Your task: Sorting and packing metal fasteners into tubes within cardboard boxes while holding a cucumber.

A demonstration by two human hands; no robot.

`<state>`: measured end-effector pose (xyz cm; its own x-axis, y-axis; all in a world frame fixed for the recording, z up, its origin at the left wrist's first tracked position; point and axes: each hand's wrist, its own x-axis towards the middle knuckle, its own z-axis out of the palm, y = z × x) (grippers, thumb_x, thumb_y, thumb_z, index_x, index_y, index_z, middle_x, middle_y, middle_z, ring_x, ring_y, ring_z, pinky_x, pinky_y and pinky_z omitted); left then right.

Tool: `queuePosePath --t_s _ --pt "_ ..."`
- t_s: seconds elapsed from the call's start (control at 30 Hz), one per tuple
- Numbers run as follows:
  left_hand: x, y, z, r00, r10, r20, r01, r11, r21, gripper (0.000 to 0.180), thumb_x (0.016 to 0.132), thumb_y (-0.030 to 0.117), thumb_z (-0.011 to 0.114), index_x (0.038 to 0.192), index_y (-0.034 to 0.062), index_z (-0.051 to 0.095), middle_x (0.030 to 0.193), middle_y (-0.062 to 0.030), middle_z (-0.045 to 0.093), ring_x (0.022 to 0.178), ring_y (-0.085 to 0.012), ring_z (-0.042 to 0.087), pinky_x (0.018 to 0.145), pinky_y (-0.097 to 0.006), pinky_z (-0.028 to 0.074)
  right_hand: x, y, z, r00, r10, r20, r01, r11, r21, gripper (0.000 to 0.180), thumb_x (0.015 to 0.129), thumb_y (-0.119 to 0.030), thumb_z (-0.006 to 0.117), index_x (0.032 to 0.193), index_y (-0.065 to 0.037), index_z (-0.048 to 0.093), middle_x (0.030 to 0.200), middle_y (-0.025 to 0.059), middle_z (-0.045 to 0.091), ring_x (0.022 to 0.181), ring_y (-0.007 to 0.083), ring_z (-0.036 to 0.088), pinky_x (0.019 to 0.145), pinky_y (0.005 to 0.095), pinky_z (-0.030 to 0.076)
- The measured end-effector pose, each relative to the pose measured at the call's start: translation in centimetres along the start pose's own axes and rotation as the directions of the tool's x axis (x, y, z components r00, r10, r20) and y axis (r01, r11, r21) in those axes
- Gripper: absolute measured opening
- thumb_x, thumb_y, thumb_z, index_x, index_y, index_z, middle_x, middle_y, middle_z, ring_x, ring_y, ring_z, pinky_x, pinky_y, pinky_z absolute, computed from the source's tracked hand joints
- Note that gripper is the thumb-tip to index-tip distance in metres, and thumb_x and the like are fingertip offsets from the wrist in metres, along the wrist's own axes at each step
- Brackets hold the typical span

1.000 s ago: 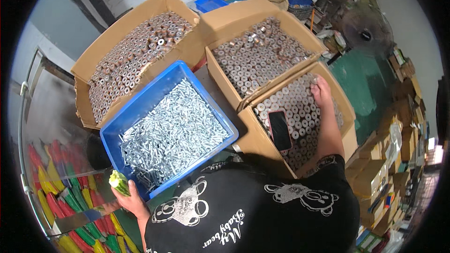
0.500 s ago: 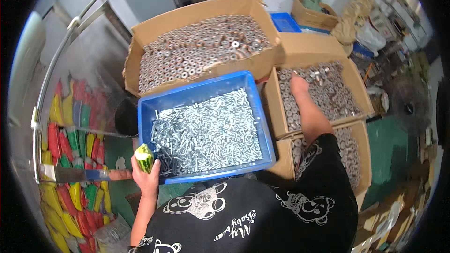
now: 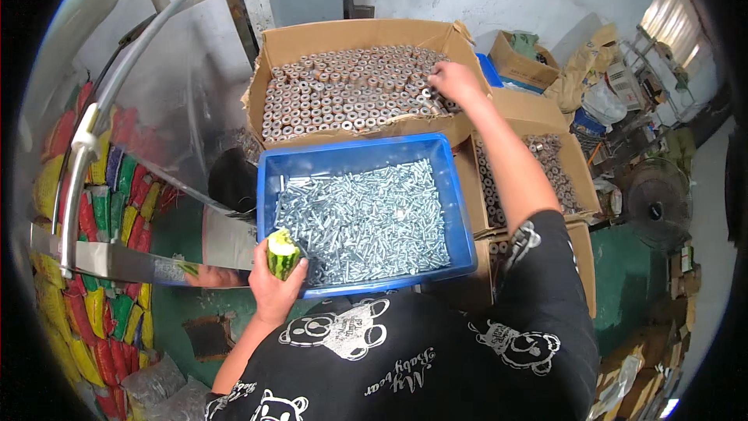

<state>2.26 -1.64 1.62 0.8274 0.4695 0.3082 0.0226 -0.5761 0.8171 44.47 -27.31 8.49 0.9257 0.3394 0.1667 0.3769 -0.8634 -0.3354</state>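
Observation:
My left hand (image 3: pixel 276 281) is wrapped round a dark green, striped cucumber (image 3: pixel 282 256), its pale bitten end pointing up. That hand is at the near left corner of a blue plastic bin (image 3: pixel 466 238). Inside the bin lies a heap of small silvery metal pins (image 3: pixel 366 222). My right arm stretches out to the far cardboard box (image 3: pixel 354 31), where short metal rollers (image 3: pixel 343 105) stand packed together. Over its right end my right hand (image 3: pixel 458 82) has its fingers curled down against the rollers; whatever is between the fingertips is hidden.
Two more cardboard boxes (image 3: pixel 583 157) of rollers stand to the right, partly behind my arm. A bent metal rail with a clear sheet (image 3: pixel 82 140) rises at the left, with stacked red, yellow and green bags (image 3: pixel 97 281) beyond. A fan (image 3: pixel 658 195) is at the far right.
My right hand has moved from the rollers in the right box to the right end of the far box. The left hand keeps hold of the cucumber. The whole view has shifted.

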Motion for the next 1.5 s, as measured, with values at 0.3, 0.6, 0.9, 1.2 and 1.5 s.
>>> queuePosePath --t_s 0.3,0.6,0.9,1.2,1.5 --pt "0.0 -1.3 -1.1 0.996 0.083 0.025 -0.080 0.991 -0.105 0.065 0.069 0.021 0.080 0.120 -0.0005 0.046 0.097 -0.0162 0.064 0.086 -0.0258 0.066 0.075 -0.034 0.052 2.7 0.7 3.4 0.965 0.055 0.258 0.024 0.956 -0.294 0.037 0.079 -0.030 0.060 0.106 -0.005 0.066 0.108 0.0181 0.064 0.103 0.0329 0.061 0.088 0.0429 0.049" --pt "-1.1 -2.4 -1.8 0.997 0.048 0.055 -0.046 0.998 -0.036 0.068 0.072 0.032 0.078 0.123 0.0043 0.043 0.094 -0.0184 0.065 0.083 -0.0341 0.067 0.071 -0.040 0.053 -8.2 -22.1 2.4 0.869 -0.145 0.473 -0.172 0.808 0.563 0.036 0.084 -0.034 0.060 0.098 0.000 0.063 0.088 0.0171 0.067 0.078 0.0244 0.066 0.070 0.0359 0.051" --pt "-0.7 -1.4 -1.1 0.982 0.181 -0.045 -0.180 0.983 0.024 0.065 0.072 0.028 0.078 0.121 0.0027 0.044 0.097 -0.0198 0.063 0.086 -0.0355 0.065 0.073 -0.040 0.052 -10.2 -26.5 15.9 0.866 -0.480 0.143 0.142 0.509 0.849 0.032 0.091 -0.022 0.057 0.114 0.001 0.059 0.093 0.0119 0.063 0.082 0.0149 0.063 0.072 0.0289 0.052" --pt "-0.4 -0.4 -0.9 0.962 0.215 -0.170 -0.193 0.971 0.140 0.061 0.070 0.026 0.079 0.117 -0.0020 0.051 0.102 -0.0173 0.059 0.094 -0.0317 0.060 0.083 -0.037 0.047 -18.8 -7.6 12.8 0.517 -0.555 0.652 0.676 0.731 0.087 0.041 0.077 -0.027 0.068 0.111 -0.005 0.060 0.103 0.0183 0.060 0.099 0.0363 0.058 0.088 0.0444 0.047" --pt "-0.6 -0.8 0.2 0.947 0.251 -0.198 -0.194 0.943 0.270 0.060 0.070 0.023 0.079 0.117 -0.0018 0.051 0.105 -0.0176 0.061 0.097 -0.0319 0.060 0.085 -0.038 0.047 -18.9 -6.3 16.1 0.580 -0.592 0.560 0.699 0.715 0.032 0.023 0.089 -0.019 0.047 0.099 -0.005 0.063 0.100 0.0197 0.061 0.090 0.0364 0.062 0.080 0.0453 0.050"
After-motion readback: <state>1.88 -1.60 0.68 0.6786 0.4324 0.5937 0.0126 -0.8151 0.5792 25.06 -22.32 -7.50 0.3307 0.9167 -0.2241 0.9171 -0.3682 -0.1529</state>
